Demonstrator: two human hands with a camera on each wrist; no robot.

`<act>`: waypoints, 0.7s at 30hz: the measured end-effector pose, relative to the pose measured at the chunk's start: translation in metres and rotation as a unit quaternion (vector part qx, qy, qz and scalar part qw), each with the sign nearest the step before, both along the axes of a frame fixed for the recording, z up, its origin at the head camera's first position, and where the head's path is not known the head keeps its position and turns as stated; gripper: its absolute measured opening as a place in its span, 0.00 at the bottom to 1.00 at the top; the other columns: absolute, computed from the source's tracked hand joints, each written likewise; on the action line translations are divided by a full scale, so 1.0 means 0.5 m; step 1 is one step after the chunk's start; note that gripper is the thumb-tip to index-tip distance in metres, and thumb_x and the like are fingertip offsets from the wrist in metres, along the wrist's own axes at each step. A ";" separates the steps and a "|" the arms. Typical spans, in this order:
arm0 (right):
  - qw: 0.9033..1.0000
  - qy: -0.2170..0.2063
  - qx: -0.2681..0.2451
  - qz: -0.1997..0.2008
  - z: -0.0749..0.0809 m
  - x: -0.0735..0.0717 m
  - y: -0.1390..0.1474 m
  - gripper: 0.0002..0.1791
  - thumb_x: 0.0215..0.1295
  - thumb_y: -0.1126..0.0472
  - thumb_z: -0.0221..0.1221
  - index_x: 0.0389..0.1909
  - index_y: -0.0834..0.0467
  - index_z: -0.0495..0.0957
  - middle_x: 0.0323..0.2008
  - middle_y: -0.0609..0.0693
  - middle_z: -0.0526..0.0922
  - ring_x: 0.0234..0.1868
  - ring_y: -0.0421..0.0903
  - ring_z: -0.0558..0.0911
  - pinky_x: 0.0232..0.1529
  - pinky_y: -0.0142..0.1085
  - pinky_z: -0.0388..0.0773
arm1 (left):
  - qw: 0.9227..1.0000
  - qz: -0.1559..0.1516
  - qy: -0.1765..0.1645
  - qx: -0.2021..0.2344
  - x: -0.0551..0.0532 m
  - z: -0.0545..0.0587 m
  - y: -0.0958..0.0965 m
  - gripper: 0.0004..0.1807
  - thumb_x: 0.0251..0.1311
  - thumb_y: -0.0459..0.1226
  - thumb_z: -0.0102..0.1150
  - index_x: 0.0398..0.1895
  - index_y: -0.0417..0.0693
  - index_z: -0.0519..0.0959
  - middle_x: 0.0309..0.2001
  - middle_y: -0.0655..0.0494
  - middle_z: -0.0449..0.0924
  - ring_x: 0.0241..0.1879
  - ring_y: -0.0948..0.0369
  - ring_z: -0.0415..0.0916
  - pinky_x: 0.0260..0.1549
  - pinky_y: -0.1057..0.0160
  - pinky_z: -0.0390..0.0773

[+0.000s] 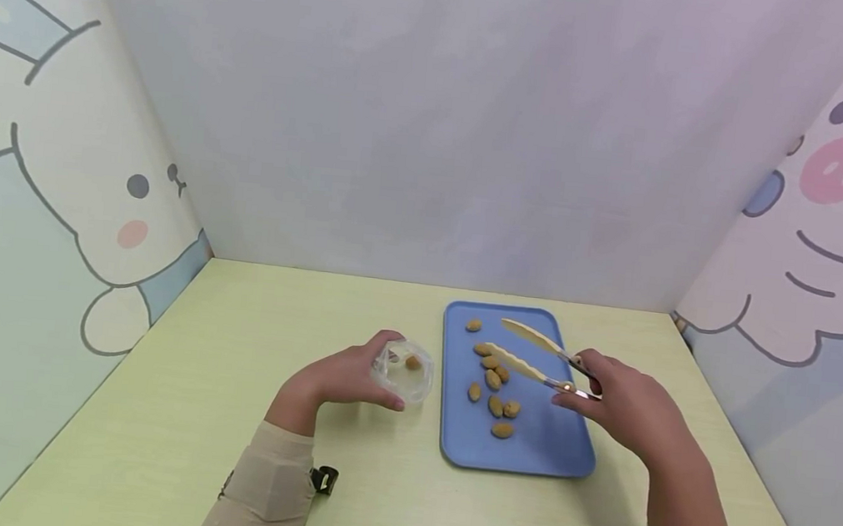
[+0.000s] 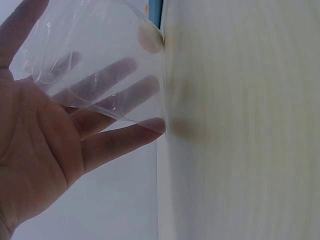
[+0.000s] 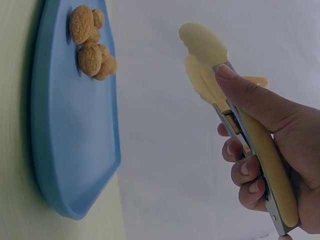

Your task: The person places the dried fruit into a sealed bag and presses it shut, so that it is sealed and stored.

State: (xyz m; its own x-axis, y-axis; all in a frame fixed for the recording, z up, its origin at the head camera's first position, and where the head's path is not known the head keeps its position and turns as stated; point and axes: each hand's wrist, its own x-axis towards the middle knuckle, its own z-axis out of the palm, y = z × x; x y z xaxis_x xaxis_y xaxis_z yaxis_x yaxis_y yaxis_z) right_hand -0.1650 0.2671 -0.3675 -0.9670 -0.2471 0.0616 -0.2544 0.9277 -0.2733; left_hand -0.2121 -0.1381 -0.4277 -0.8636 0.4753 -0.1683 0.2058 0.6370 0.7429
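Note:
My left hand holds a clear plastic bag upright on the table, left of the tray, its mouth spread. One brown nut lies inside near its bottom. The thumb is on one side of the bag, and the fingers show through the film from behind. My right hand grips tongs with cream tips and metal arms. Their tips are spread apart above the tray, with nothing between them. Several brown, wrinkled oval nuts lie scattered on the blue tray beneath.
The tray rests on a pale wooden table. A grey-white wall stands behind it. Side panels with a cartoon rabbit and a pig close off left and right.

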 end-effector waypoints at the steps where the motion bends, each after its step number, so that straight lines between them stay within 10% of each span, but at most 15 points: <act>1: 1.000 -0.003 0.001 -0.001 0.001 0.000 0.001 0.26 0.52 0.35 0.67 0.31 0.50 0.66 0.22 0.45 0.64 0.21 0.41 0.63 0.22 0.36 0.57 | 1.000 -0.001 0.000 0.001 0.000 0.000 0.000 0.52 0.36 0.60 0.77 0.66 0.70 0.57 0.42 0.57 0.77 0.38 0.58 0.74 0.41 0.57 0.71; 21: 0.999 -0.042 -0.005 -0.011 -0.017 -0.010 0.028 0.28 0.54 0.35 0.66 0.33 0.52 0.66 0.21 0.46 0.64 0.20 0.42 0.62 0.21 0.37 0.56 | 1.000 0.000 0.001 -0.003 0.002 0.002 0.000 0.52 0.37 0.59 0.77 0.67 0.69 0.57 0.42 0.57 0.76 0.38 0.58 0.74 0.42 0.57 0.71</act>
